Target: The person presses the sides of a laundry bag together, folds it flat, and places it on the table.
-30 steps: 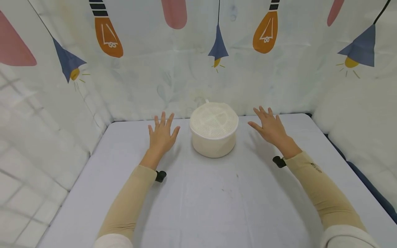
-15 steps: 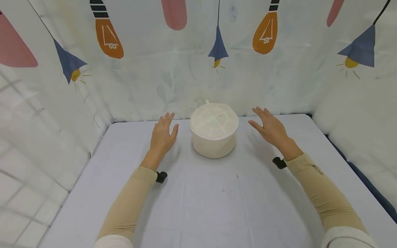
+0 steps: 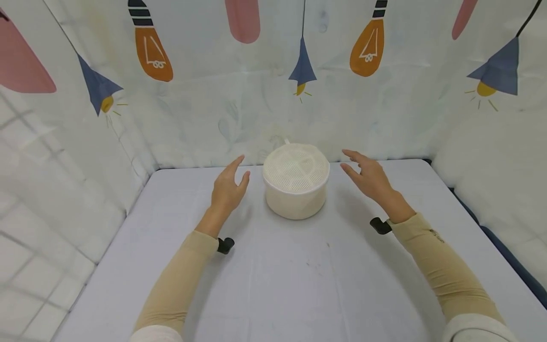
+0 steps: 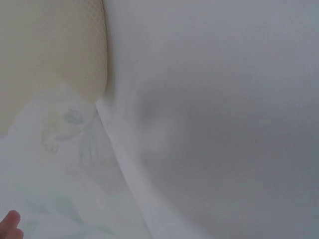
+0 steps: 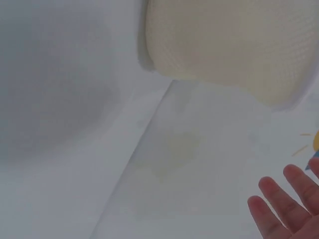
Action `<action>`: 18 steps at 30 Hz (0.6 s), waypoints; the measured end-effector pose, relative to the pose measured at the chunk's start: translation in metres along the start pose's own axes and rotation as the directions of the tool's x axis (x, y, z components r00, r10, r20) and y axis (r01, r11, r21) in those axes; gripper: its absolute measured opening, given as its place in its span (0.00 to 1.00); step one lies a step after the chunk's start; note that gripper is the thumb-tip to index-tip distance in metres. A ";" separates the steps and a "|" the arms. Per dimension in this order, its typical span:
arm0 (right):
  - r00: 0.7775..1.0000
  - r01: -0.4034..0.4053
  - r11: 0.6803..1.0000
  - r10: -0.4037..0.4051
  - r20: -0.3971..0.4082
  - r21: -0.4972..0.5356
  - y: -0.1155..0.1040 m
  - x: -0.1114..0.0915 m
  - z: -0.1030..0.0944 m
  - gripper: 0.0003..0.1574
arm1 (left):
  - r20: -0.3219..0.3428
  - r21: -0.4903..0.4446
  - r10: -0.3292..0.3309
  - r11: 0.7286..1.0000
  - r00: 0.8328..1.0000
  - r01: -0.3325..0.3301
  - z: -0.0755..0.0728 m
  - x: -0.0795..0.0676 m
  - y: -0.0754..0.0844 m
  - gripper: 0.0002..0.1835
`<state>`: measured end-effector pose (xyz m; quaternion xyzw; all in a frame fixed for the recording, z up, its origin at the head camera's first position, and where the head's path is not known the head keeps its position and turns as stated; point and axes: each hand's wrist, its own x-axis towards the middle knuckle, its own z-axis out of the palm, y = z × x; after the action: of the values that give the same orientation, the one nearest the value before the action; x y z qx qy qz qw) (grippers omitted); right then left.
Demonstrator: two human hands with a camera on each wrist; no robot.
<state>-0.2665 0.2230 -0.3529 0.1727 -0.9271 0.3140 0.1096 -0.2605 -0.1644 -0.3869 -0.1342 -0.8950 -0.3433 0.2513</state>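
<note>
While a cream container point(image 3: 296, 184) is set on the table point(image 3: 286, 289), the left hand point(image 3: 227, 190) and right hand point(image 3: 370, 179) are held near it, thumbs spread.

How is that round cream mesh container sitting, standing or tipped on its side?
Standing: in the head view, the cream mesh container has its round mesh face up and its wall rising from the white table.

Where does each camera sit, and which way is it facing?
Head: on the head, facing forward and down at a cream container on a white table; left hand, right hand and forearms show.
Left wrist: on that wrist, facing the container and table; fingertips show, lower left.
Right wrist: on that wrist, facing the container and table; fingers show, lower right.
Both wrist views share the container.
</note>
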 end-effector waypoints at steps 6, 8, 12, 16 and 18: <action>1.000 0.026 0.990 -0.024 -0.016 0.138 -0.003 0.004 0.000 0.32 | 0.005 -0.121 -0.034 0.992 0.999 0.034 0.005 0.001 0.007 0.28; 1.000 0.022 0.987 -0.019 -0.015 0.162 -0.005 0.005 -0.001 0.31 | 0.012 -0.169 -0.054 0.984 0.998 0.055 0.006 0.001 0.010 0.28; 1.000 -0.004 0.981 0.001 0.020 0.194 -0.007 0.008 -0.003 0.31 | 0.036 -0.280 -0.125 0.951 0.992 0.130 0.006 0.001 0.016 0.28; 0.997 -0.046 0.973 0.032 0.063 0.225 -0.009 0.010 -0.003 0.32 | 0.083 -0.359 -0.195 0.909 0.977 0.212 0.006 0.003 0.019 0.29; 0.996 -0.064 0.966 0.046 0.078 0.251 -0.009 0.011 -0.002 0.32 | 0.106 -0.371 -0.222 0.896 0.969 0.246 0.007 0.005 0.020 0.30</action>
<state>-0.2730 0.2151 -0.3430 0.1707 -0.8872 0.4263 0.0448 -0.2587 -0.1452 -0.3776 -0.0823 -0.8280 -0.5340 0.1497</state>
